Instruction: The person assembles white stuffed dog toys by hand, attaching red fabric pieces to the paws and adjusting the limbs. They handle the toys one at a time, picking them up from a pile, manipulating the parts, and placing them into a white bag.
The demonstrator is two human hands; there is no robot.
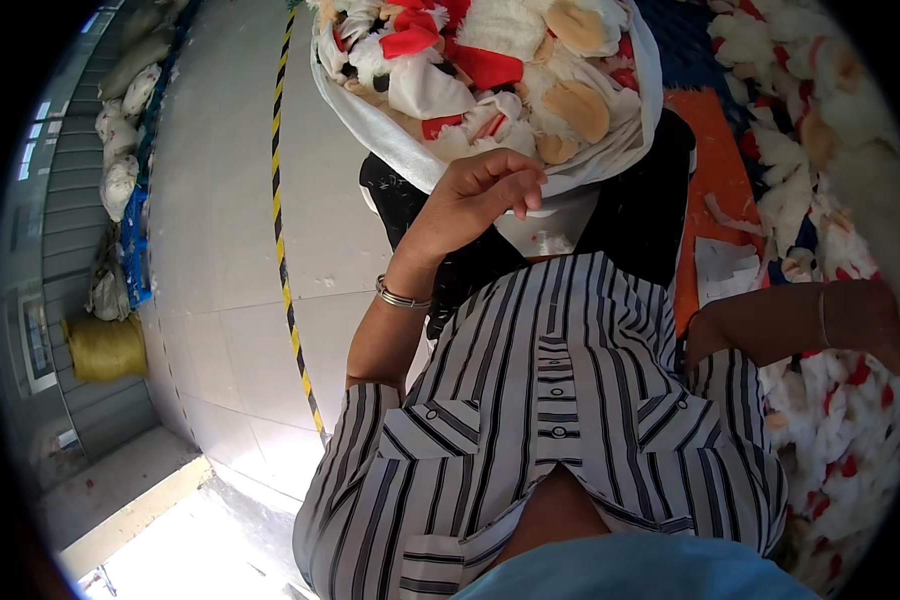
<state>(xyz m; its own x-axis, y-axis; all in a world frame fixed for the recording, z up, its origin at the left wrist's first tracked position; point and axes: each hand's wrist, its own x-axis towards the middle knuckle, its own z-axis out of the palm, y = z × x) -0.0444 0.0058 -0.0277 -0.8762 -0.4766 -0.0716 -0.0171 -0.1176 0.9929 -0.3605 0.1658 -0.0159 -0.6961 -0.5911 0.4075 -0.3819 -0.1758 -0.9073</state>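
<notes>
My left hand [485,195] hovers at the near rim of a big round white container [653,95] between my knees. Its fingers are loosely bent and somewhat apart, with nothing visible in them. Inside the container lies a heap of soft plush pieces [440,85] in white, red and beige, some with black parts. My right arm reaches out to the right, where my right hand [870,320] is dark and partly cut by the picture's edge. That hand is over or beside a pile of similar plush pieces [845,420]; its fingers cannot be made out.
An orange board [710,150] lies right of my knee, with a pale scrap [725,268] on it. More plush pieces [785,150] spread along the right. Black-and-yellow tape [278,220] crosses the tiled floor. Far left are white sacks [120,180] and a yellow sack [105,348].
</notes>
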